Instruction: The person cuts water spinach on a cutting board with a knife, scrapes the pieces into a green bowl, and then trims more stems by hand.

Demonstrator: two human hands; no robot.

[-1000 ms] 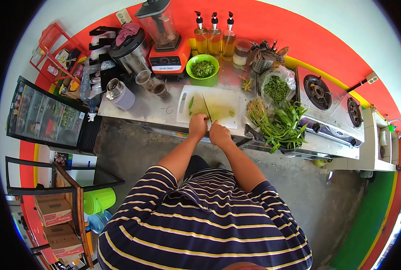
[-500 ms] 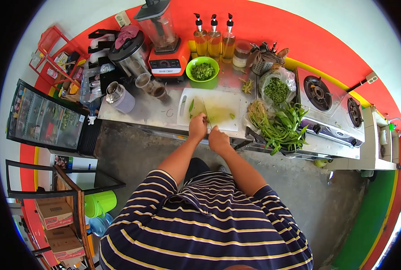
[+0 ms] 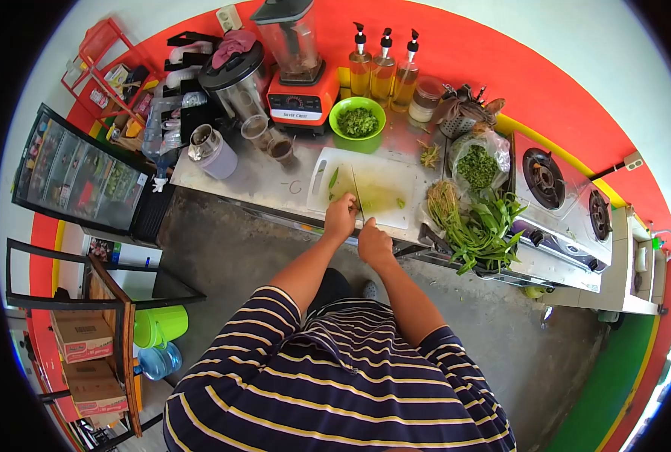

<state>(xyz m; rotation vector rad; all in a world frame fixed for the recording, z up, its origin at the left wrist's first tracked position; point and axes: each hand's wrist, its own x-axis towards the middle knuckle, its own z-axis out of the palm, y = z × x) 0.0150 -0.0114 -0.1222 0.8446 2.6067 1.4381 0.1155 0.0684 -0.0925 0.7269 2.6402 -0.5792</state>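
A white cutting board lies on the steel counter, with a few green pieces and a wet green stain on it. My right hand is closed on the handle of a knife, whose thin blade points away from me over the board. Close beside the blade, at the board's near edge, my left hand is closed; what its fingers hold is too small to name. A green leaf piece rests on the board's left part. Behind the board stands a green bowl of chopped greens.
Right of the board lie leafy greens and a plastic bag of chopped greens, beside a gas stove. A blender, pump bottles and plastic cups stand behind and left.
The view has shifted, so the counter items appear farther right. Both hands stay at the board's near edge, with the knife still in my right hand.
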